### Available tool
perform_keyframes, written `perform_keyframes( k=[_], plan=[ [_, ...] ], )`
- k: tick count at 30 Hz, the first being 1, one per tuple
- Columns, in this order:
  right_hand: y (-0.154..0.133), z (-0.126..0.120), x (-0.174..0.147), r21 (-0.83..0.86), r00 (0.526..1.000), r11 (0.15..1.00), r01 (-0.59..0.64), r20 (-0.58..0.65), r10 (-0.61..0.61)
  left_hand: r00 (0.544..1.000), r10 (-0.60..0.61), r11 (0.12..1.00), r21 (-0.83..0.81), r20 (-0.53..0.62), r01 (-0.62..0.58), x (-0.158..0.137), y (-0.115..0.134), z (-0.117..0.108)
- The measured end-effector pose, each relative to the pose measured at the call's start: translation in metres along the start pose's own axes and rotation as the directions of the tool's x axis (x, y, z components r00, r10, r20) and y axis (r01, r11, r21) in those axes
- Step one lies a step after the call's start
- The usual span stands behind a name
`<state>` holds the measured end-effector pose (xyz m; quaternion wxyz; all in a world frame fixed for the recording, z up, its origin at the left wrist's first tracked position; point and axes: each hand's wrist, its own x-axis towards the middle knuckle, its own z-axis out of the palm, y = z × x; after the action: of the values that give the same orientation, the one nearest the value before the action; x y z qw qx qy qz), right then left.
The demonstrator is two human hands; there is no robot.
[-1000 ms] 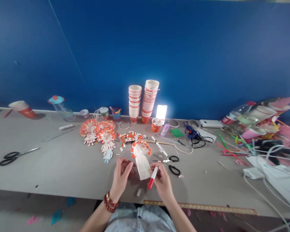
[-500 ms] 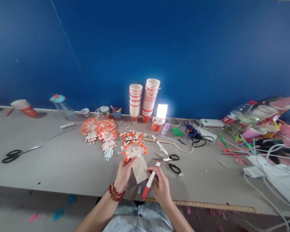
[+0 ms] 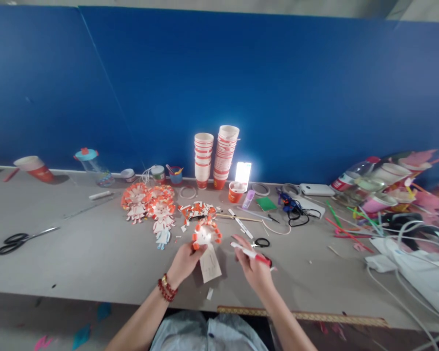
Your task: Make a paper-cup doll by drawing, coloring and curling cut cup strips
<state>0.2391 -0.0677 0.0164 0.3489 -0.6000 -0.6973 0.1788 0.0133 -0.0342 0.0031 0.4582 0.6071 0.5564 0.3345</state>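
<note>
My left hand [image 3: 186,261] pinches a paper doll [image 3: 206,234] at its lower left edge. Its round head has an orange-and-white curled fringe, and bright glare covers part of the face. Below the head hangs a pale paper strip [image 3: 210,265], tilted, with faint lines. To the right, my right hand [image 3: 255,270] is closed on a marker pen [image 3: 251,252] with a white barrel and a red end pointing right. The pen is apart from the doll. Black-handled scissors [image 3: 262,242] lie behind that hand, partly hidden by it.
Finished-looking paper dolls [image 3: 163,214] lie left of orange-and-white scraps [image 3: 197,210]. Stacked paper cups [image 3: 227,156] stand by the blue wall beside a lit phone [image 3: 243,174]. More scissors [image 3: 25,239] lie far left. Cables [image 3: 420,239] and bottles [image 3: 354,178] crowd the right.
My right hand has moved right, away from the doll, and the marker has swung so its red end points right. The doll is turned slightly in my left hand. The view has tipped up.
</note>
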Motion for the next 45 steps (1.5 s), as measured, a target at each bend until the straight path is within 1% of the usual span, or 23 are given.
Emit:
perform_keyframes(
  k=[2,4,6,7,9,10,11,13,15,18,21,23,25,27,30,32,34,38,45],
  plan=[
    [0.014,-0.01,0.012,-0.111,1.0,0.994,-0.019,0.01,0.02,0.999,0.038,0.967,0.251,-0.021,-0.031,0.001,0.002,0.0],
    [0.024,-0.014,0.023,-0.224,0.998,0.973,-0.056,0.008,0.06,0.996,0.077,0.905,0.422,-0.043,-0.052,0.002,0.005,0.003],
    [0.028,-0.014,0.033,-0.344,0.995,0.935,-0.082,0.028,0.098,0.991,0.121,0.859,0.507,-0.058,-0.076,0.004,0.008,0.007],
    [0.028,-0.013,0.037,-0.404,0.992,0.911,-0.08,0.054,0.112,0.987,0.149,0.82,0.565,-0.062,-0.088,0.004,0.008,0.008],
    [0.025,-0.012,0.046,-0.506,0.982,0.861,-0.051,0.134,0.137,0.978,0.193,0.737,0.669,-0.078,-0.092,0.004,0.007,0.007],
    [0.023,-0.012,0.05,-0.548,0.972,0.836,-0.037,0.173,0.157,0.974,0.208,0.708,0.702,-0.095,-0.083,0.003,0.005,0.005],
    [0.021,-0.012,0.054,-0.583,0.961,0.812,-0.027,0.207,0.181,0.969,0.218,0.697,0.714,-0.115,-0.072,0.0,0.002,0.001],
    [0.019,-0.013,0.062,-0.631,0.941,0.775,-0.009,0.258,0.22,0.957,0.255,0.703,0.706,-0.138,-0.085,-0.007,-0.004,-0.007],
    [0.019,-0.014,0.07,-0.656,0.93,0.754,0.022,0.29,0.226,0.942,0.319,0.721,0.672,-0.106,-0.169,-0.017,-0.009,-0.015],
    [0.019,-0.012,0.08,-0.664,0.927,0.744,0.078,0.324,0.191,0.91,0.415,0.743,0.58,-0.006,-0.335,-0.033,-0.012,-0.02],
    [0.019,-0.008,0.088,-0.67,0.932,0.733,0.117,0.329,0.152,0.864,0.497,0.723,0.511,0.082,-0.465,-0.044,-0.008,-0.019],
    [0.019,-0.005,0.092,-0.666,0.944,0.733,0.141,0.312,0.102,0.837,0.523,0.694,0.49,0.163,-0.528,-0.046,-0.005,-0.017],
    [0.021,-0.004,0.093,-0.644,0.959,0.747,0.168,0.282,0.028,0.816,0.519,0.67,0.472,0.254,-0.573,-0.046,-0.004,-0.015],
    [0.027,-0.005,0.092,-0.603,0.971,0.776,0.184,0.234,-0.048,0.803,0.511,0.655,0.465,0.307,-0.595,-0.047,-0.004,-0.014],
    [0.04,-0.01,0.087,-0.539,0.987,0.827,0.158,0.117,-0.113,0.806,0.511,0.657,0.468,0.301,-0.591,-0.049,-0.005,-0.015],
    [0.05,-0.016,0.081,-0.508,0.992,0.853,0.122,0.045,-0.115,0.809,0.514,0.666,0.463,0.284,-0.585,-0.051,-0.005,-0.017],
    [0.059,-0.02,0.075,-0.496,0.996,0.864,0.083,0.007,-0.092,0.805,0.521,0.665,0.455,0.284,-0.592,-0.052,-0.005,-0.019],
    [0.068,-0.024,0.066,-0.521,1.0,0.853,0.018,0.0,-0.021,0.798,0.531,0.649,0.47,0.283,-0.599,-0.052,-0.008,-0.02],
    [0.063,-0.02,0.064,-0.542,0.999,0.839,0.036,0.043,-0.015,0.811,0.498,0.62,0.527,0.308,-0.581,-0.047,-0.011,-0.011]
  ],
)
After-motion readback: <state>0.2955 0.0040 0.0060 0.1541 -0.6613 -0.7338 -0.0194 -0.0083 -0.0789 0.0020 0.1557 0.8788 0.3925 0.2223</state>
